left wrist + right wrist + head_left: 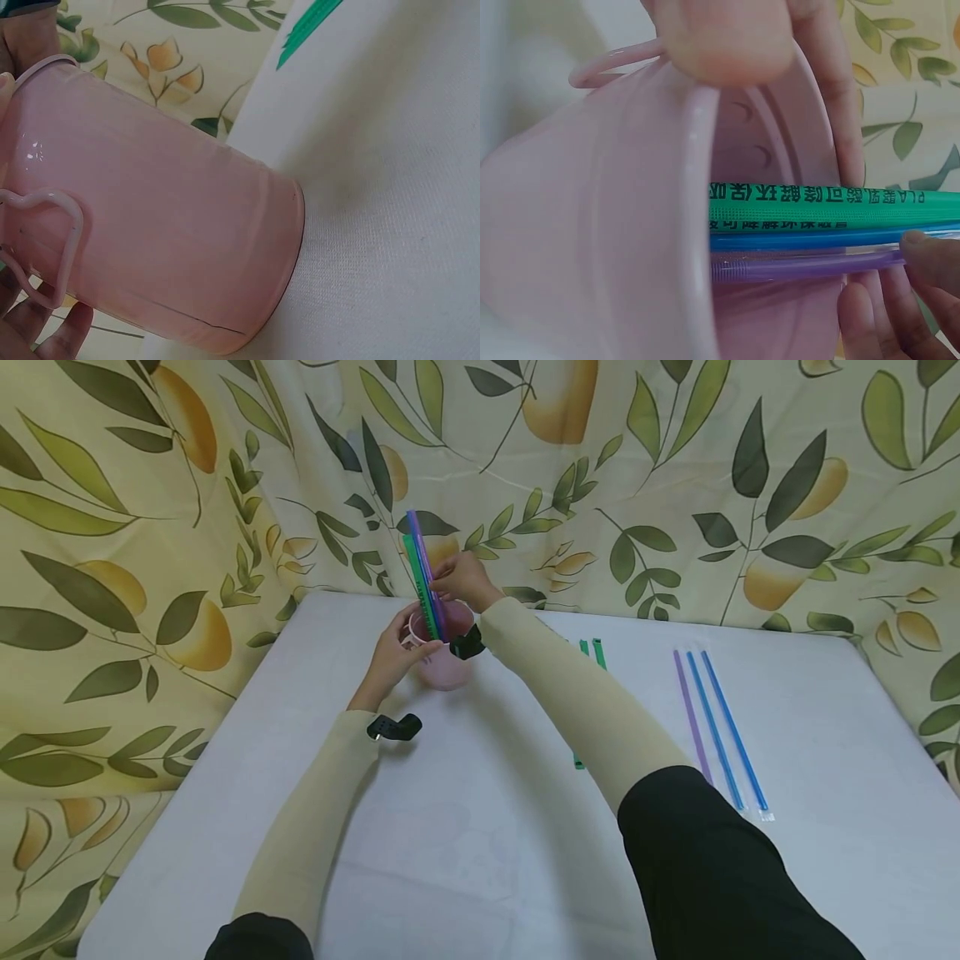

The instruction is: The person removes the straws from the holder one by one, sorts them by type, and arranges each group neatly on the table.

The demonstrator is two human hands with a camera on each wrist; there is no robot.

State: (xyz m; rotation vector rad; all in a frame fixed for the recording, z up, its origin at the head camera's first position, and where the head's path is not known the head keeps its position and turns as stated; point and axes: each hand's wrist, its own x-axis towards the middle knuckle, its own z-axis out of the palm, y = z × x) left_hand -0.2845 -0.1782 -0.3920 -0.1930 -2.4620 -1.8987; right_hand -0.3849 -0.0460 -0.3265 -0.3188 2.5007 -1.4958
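Note:
A pink bucket (pixel 444 675) with a small side handle (pixel 75 247) stands tilted near the table's back edge. My left hand (pixel 395 653) grips it at the rim, thumb over the near edge. Inside it stand green printed-wrapper straws (pixel 817 204), a blue straw (pixel 802 240) and a purple straw (pixel 810 268), their upper ends rising above the rim. With thumb and fingertips my right hand (pixel 468 581) pinches the blue and purple straws just above the opening. The straws' lower ends are hidden inside the bucket.
On the white table (pixel 480 843), right of the bucket, lie green straws (pixel 599 652), partly behind my right sleeve. Farther right lie a purple straw (pixel 690 710) and two blue straws in clear wrappers, one the outer blue straw (pixel 735 731). A leaf-patterned cloth (pixel 637 552) hangs behind.

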